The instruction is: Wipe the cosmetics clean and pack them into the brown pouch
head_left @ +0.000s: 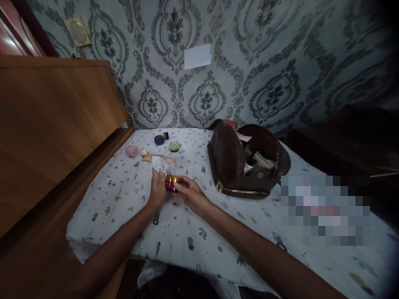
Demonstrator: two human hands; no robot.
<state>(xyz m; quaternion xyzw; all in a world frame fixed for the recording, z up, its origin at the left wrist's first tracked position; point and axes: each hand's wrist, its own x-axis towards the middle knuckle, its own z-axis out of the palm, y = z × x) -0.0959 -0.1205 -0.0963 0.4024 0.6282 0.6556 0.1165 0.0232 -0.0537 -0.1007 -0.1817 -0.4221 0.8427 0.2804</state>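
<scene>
So from my seat, going left to right: wooden board (pixel 56 137) fills the whole 9 o'clock side, then the patterned sheet (pixel 124 207) with a little cluster up at 11 o'clock from the hands, pink pot (pixel 131 150), blue jar (pixel 158 139) and green tin (pixel 174 146). Left hand (pixel 157 190) has a white cloth (pixel 160 164) bunched at the fingertips, and it's curled against the left end of the red jar (pixel 171 183). That jar sits dead centre, just above the sheet, pinched between both hands. Right hand (pixel 190 194) is wrapped on the other end, fingers closed around it, thumb on top near the gold lid. My guess is it's glass or hard plastic: small, stiff, a bit heavy for its size, and glossy enough to slip, so I'd grip the body round the sides, not the lid. Over at 2 o'clock the brown bag (pixel 230 162) lies open with bottles poking out.
</scene>
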